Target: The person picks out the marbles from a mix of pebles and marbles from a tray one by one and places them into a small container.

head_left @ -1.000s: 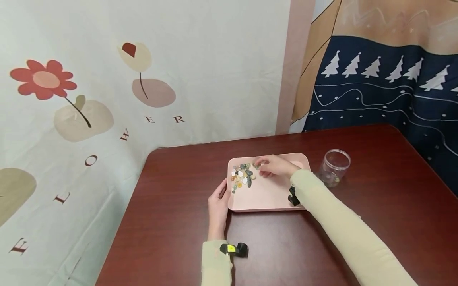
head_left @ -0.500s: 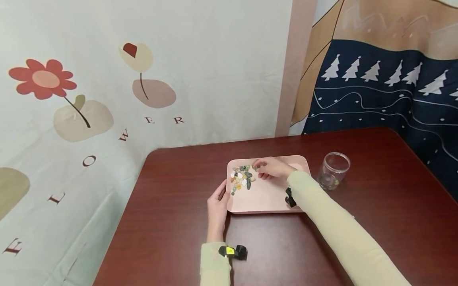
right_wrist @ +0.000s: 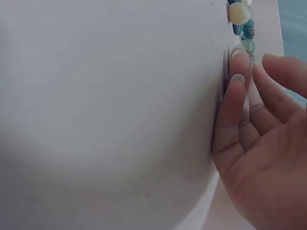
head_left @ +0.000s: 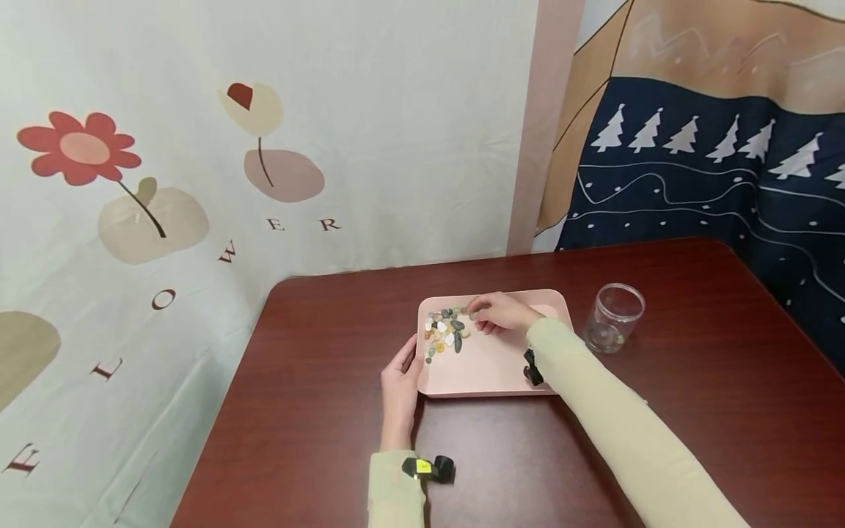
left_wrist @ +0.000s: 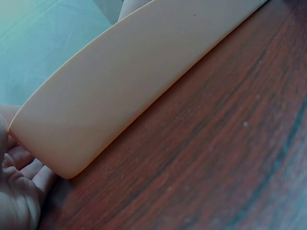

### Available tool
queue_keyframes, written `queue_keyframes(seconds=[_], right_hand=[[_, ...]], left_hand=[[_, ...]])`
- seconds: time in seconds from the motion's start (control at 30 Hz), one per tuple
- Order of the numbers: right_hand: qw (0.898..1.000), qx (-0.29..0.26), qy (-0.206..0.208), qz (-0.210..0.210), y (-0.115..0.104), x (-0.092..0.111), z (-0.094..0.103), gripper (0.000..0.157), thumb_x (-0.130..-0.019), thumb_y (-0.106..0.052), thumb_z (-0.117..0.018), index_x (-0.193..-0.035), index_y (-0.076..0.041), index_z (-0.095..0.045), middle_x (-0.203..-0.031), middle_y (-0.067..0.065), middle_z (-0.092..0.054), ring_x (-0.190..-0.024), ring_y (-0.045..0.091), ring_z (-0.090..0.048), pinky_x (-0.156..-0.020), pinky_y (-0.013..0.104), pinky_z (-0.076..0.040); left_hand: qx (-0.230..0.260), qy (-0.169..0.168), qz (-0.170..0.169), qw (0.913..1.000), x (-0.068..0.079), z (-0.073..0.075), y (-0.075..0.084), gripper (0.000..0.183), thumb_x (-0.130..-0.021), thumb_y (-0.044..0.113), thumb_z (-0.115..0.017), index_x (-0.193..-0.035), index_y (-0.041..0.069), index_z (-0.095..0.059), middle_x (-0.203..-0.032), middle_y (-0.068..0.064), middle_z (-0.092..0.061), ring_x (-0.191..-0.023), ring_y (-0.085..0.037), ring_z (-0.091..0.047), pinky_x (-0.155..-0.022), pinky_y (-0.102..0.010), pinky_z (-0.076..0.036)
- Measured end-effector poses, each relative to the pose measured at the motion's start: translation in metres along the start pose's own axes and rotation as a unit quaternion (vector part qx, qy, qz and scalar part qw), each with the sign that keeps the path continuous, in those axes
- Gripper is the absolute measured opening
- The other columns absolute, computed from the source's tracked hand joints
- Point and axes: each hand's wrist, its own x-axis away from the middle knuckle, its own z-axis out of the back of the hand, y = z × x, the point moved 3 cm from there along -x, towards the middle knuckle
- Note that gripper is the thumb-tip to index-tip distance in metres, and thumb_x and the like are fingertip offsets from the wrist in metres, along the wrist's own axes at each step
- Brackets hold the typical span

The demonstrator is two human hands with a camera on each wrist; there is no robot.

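Note:
A pink rectangular tray (head_left: 491,372) lies on the table with several small pebbles (head_left: 441,328) gathered at its left end, in white, yellow, green and dark grey. My left hand (head_left: 400,381) grips the tray's near left corner, thumb at the rim and fingers against the outside; the left wrist view shows this hand (left_wrist: 21,187) at the tray wall (left_wrist: 110,86). Over the tray, my right hand (head_left: 505,312) has its fingertips down at the pebbles' right edge. In the right wrist view, the thumb (right_wrist: 283,72) stands apart from the loosely bent fingers, beside a green pebble (right_wrist: 248,45).
To the right of the tray stands a clear jar (head_left: 615,315) with a few pebbles at its bottom. The dark red table (head_left: 317,367) meets a printed cloth (head_left: 396,147) at the back. A navy cloth with white trees (head_left: 700,169) hangs at the right.
My right fingertips shift only slightly among the pebbles at the tray's back left. The left hand stays on the tray corner. The head view has tilted slightly.

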Motion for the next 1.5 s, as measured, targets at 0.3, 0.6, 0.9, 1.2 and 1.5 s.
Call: queue_keyframes(seconds=[0.3,0.6,0.9,1.2,1.5], right_hand=[[0.998,0.045,0.014,0.031,0.0,-0.006,-0.005,0.021,-0.082,-0.01,-0.06,-0.103,-0.008,-0.061,-0.073,0.006,-0.057,-0.056,0.014,-0.052,-0.046,0.023,-0.042],[0.996,0.077,0.021,0.04,-0.005,-0.004,-0.009,0.016,-0.079,-0.005,-0.061,-0.095,-0.005,-0.059,-0.071,0.005,-0.055,-0.057,0.015,-0.053,-0.048,0.023,-0.042],[0.991,0.125,0.037,0.017,-0.004,-0.009,-0.012,0.013,-0.078,-0.003,-0.058,-0.09,-0.009,-0.057,-0.076,0.004,-0.056,-0.051,0.012,-0.048,-0.043,0.022,-0.039],[0.99,0.138,0.026,0.01,-0.01,-0.004,-0.011,0.007,-0.082,-0.009,-0.057,-0.088,-0.009,-0.055,-0.069,0.004,-0.056,-0.053,0.012,-0.05,-0.045,0.022,-0.04],[0.99,0.136,0.019,0.022,-0.016,0.002,-0.006,0.006,-0.083,-0.012,-0.059,-0.085,-0.007,-0.058,-0.078,0.003,-0.058,-0.061,0.015,-0.056,-0.051,0.023,-0.045]], left_hand=[[-0.004,-0.004,0.002,1.0,0.005,0.0,0.011,0.034,-0.088,0.014,-0.056,-0.121,0.018,-0.057,-0.121,0.002,-0.055,-0.111,-0.01,-0.049,-0.088,-0.025,-0.042],[-0.005,0.006,-0.017,0.9998,0.0,0.001,-0.001,0.032,-0.087,0.016,-0.057,-0.119,0.021,-0.059,-0.118,0.006,-0.056,-0.11,-0.006,-0.049,-0.088,-0.024,-0.042],[-0.007,0.007,-0.012,0.9999,0.0,0.0,-0.002,0.032,-0.087,0.016,-0.057,-0.119,0.022,-0.059,-0.119,0.006,-0.056,-0.11,-0.006,-0.049,-0.089,-0.024,-0.042],[-0.007,0.007,-0.015,0.9998,0.0,0.001,0.0,0.032,-0.087,0.016,-0.057,-0.119,0.021,-0.059,-0.119,0.007,-0.056,-0.11,-0.006,-0.049,-0.089,-0.024,-0.042],[-0.004,0.006,-0.013,0.9999,0.0,0.001,-0.001,0.033,-0.087,0.016,-0.057,-0.119,0.022,-0.059,-0.119,0.006,-0.056,-0.111,-0.006,-0.048,-0.089,-0.024,-0.042]])
